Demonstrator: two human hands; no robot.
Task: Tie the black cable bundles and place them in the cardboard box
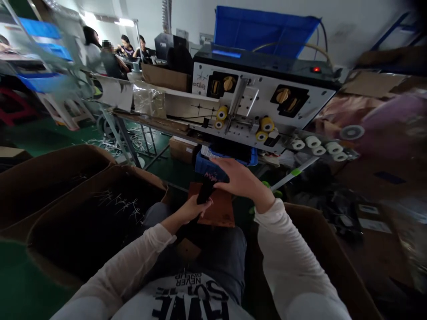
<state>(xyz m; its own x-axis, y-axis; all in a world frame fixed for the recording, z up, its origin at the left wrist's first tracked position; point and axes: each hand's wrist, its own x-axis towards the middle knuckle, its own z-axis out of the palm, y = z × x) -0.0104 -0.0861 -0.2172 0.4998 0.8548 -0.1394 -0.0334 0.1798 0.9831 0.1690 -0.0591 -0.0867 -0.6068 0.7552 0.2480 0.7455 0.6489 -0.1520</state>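
My left hand is closed round the lower end of a dark bundle of cables held over my lap. My right hand covers the top of the same bundle, palm down with fingers curled over it. Both hands sit above a brown cardboard piece resting on my knees. Just beyond them is a blue bin under a white cable-cutting machine with yellow rollers.
A large cardboard box with black cables and white ties stands at my left, another box at my right. White rollers stick out from the machine's right. Several people sit at a table far back left.
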